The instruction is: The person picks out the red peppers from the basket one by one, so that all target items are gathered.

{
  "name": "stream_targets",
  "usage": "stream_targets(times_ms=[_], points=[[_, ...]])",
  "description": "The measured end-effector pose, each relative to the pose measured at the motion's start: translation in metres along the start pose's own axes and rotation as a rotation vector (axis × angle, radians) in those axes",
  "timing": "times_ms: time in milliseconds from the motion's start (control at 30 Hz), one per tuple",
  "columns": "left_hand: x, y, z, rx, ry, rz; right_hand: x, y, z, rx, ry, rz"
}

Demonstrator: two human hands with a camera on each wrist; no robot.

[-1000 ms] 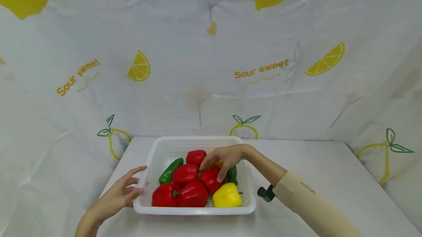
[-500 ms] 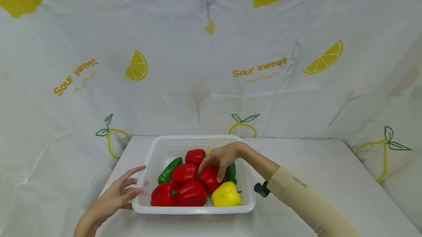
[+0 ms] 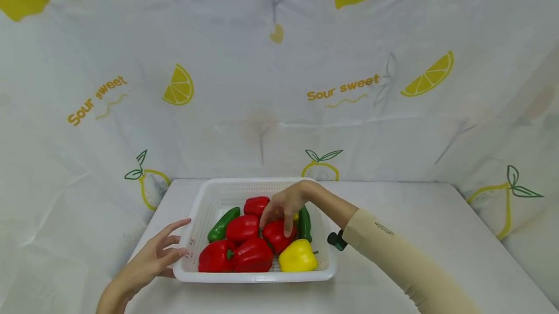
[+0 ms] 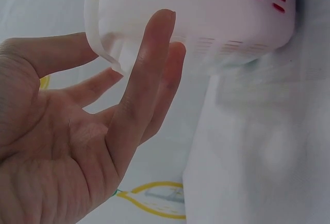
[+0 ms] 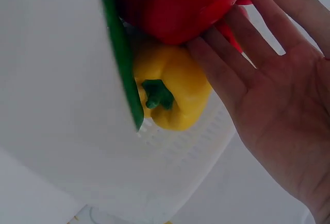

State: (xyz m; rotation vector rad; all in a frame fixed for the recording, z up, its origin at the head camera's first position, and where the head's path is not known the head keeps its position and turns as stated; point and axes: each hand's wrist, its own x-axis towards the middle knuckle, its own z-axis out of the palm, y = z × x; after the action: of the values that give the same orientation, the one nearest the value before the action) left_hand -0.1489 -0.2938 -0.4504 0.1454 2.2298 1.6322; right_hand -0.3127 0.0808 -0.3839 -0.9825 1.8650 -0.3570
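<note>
A white plastic basket holds several red bell peppers, yellow bell peppers and long green peppers. My right hand reaches in from above, thumb and fingers around a red bell pepper right of the middle. In the right wrist view the fingers lie along that red pepper, beside a yellow bell pepper with a green stem. At the basket's left side is my left hand, fingers spread. Its fingertips touch the outer wall, and another finger meets the rim.
The basket stands on a white table. Behind it hangs a white sheet printed with lemons and lettering. A small dark device sits at the right wrist, below a beige sleeve.
My right hand has shifted slightly left and up, staying around the same red bell pepper. The left hand stays at the basket's side. The whole head view has drifted a little.
</note>
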Motion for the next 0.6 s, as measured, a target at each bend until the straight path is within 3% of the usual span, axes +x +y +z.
stream_targets(times_ms=[267,600], points=[[-0.0001,0.0016,0.001,0.003,0.001,0.0,0.0021,-0.0012,-0.0011,0.055,-0.042,0.043],[-0.0008,0.0022,0.0021,0.015,0.022,-0.017,0.0006,0.0028,0.0003,0.077,-0.03,-0.025]])
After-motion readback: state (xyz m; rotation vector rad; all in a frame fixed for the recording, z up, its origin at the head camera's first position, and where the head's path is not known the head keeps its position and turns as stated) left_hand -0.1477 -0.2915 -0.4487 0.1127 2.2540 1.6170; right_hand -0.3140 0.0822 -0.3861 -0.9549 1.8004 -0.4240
